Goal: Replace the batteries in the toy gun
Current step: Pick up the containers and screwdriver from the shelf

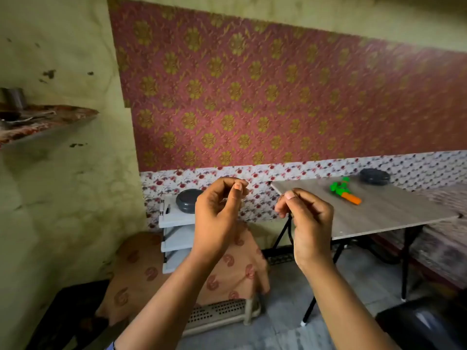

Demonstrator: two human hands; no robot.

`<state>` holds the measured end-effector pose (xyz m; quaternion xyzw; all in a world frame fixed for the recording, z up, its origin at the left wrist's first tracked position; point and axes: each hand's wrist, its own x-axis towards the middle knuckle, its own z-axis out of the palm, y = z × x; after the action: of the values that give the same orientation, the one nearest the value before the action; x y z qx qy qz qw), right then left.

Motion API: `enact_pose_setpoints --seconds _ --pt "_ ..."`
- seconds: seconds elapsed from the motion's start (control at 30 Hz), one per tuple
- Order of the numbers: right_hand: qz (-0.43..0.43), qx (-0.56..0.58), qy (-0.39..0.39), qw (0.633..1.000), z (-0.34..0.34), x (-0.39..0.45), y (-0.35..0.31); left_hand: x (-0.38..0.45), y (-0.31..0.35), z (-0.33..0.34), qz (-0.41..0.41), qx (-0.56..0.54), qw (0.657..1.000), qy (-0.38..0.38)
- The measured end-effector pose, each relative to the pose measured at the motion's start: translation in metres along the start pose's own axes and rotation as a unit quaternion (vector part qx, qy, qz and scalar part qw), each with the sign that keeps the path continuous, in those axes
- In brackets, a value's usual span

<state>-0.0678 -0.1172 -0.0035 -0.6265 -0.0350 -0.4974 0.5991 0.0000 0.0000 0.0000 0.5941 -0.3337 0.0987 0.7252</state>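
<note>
can't tell if either pinched grip holds anything; toy gun (344,190) at 2 o'clock is blurry, battery door unreadable.

table (374,213) | on it: toy gun (344,190), dark round container (375,176)

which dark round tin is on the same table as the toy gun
The right tin, at the table's far edge behind the toy gun. The other tin sits on the white shelf.

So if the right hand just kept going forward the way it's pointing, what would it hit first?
Probably the near left corner of the folding table, just beyond the right hand. The toy gun lies farther back and to the right. Depth is hard to judge.
</note>
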Motion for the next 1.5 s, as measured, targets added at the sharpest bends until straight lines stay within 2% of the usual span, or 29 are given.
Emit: enact_pose_setpoints --seconds 0.27,0.6,0.87,1.03,1.13,1.3,1.4,1.5 --pt "0.073 0.007 -0.048 0.996 0.064 0.018 0.100 0.045 -0.089 -0.069 -0.050 0.059 0.997 0.015" --pt "0.184 0.037 -0.080 0.979 0.120 0.046 0.231 0.084 -0.201 -0.121 -0.159 0.106 0.979 0.075" --pt "0.248 0.056 -0.112 0.960 0.150 0.113 0.352 0.148 -0.301 -0.140 -0.233 0.129 0.953 0.146" --pt "0.312 0.037 -0.155 0.936 0.166 0.149 0.420 0.173 -0.357 -0.154 -0.286 0.163 0.926 0.182" --pt "0.377 0.014 -0.146 0.915 0.171 0.162 0.456 0.184 -0.385 -0.163 -0.324 0.167 0.908 0.207" --pt "0.460 -0.071 -0.145 0.873 0.174 0.166 0.512 0.206 -0.433 -0.180 -0.377 0.214 0.883 0.182" --pt "0.544 -0.160 -0.183 0.803 0.174 0.169 0.542 0.223 -0.458 -0.187 -0.402 0.242 0.867 0.169" --pt "0.616 -0.210 -0.207 0.731 0.172 0.171 0.559 0.242 -0.481 -0.192 -0.405 0.338 0.838 0.135"
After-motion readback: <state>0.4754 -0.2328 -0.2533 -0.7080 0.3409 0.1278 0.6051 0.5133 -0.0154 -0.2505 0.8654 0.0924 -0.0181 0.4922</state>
